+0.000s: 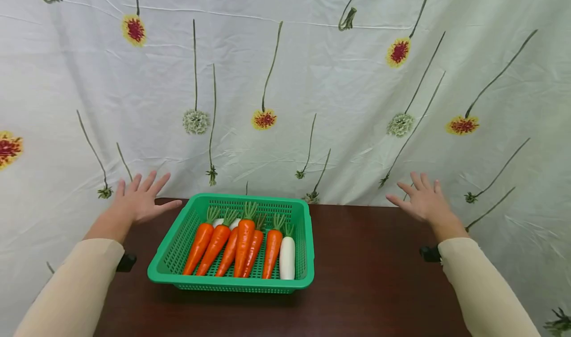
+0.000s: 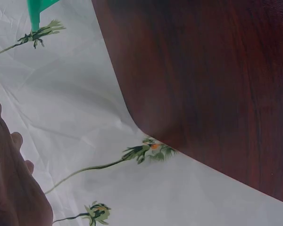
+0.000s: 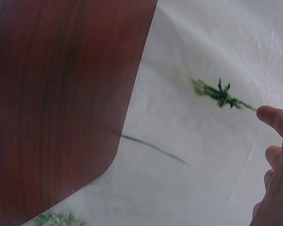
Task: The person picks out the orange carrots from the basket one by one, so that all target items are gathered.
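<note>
In the head view my left hand [image 1: 136, 203] is held up with its fingers spread, left of a green plastic basket [image 1: 157, 273] and apart from it. My right hand [image 1: 424, 203] is raised in the same way over at the right, holding nothing. Several orange carrots [image 1: 244, 240] with green stem tops lie side by side in the basket. A white radish [image 1: 287, 257] rests at their right, and more white pieces [image 1: 217, 222] show partly hidden behind the carrots. At the edges of the wrist views parts of the left hand [image 2: 14, 183] and right hand [image 3: 278, 165] appear.
The basket stands on the left part of a dark red-brown wooden table [image 1: 366, 267] with rounded corners. Behind the table hangs a white cloth [image 1: 339, 79] printed with flowers. Dark wrist straps [image 1: 127, 262] sit at both cuffs of the cream sleeves [image 1: 71, 292].
</note>
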The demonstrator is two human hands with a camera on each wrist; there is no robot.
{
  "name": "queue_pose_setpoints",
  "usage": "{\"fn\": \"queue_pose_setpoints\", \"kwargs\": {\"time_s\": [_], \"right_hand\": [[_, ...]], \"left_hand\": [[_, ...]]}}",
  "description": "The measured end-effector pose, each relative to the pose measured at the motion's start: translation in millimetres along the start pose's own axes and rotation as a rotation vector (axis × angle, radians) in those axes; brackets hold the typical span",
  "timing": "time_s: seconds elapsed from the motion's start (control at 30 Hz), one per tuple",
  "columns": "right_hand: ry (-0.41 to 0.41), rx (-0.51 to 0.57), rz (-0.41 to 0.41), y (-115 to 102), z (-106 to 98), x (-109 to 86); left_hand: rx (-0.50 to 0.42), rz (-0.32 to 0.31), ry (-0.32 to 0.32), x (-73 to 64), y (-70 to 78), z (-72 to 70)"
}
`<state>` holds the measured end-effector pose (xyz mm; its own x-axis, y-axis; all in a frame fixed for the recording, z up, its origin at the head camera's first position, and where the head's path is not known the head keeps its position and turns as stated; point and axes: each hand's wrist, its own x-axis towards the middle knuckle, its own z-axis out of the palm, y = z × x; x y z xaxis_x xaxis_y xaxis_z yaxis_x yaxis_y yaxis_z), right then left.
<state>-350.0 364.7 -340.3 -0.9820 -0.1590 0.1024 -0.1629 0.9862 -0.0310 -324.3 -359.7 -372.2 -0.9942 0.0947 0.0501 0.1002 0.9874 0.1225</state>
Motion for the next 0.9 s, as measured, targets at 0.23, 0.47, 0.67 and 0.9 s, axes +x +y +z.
{"fn": "queue_pose_setpoints", "kwargs": {"time_s": [0.23,0.47,0.67,0.9], "right_hand": [[0.019,-0.011,-0.053,-17.8,6.9,-2.8],[0.046,0.032,-0.11,-37.1,15.0,-3.4],[0.072,0.049,-0.157,-59.0,22.3,-5.3],[0.082,0.113,-0.215,-84.6,26.2,-9.4]], "left_hand": [[0.003,0.027,0.02,-3.0,4.7,7.1],[-0.01,0.044,0.038,-5.6,3.4,13.1],[-0.04,0.052,0.032,-11.0,3.5,17.6],[-0.073,0.066,0.021,-14.1,5.2,24.9]]}}
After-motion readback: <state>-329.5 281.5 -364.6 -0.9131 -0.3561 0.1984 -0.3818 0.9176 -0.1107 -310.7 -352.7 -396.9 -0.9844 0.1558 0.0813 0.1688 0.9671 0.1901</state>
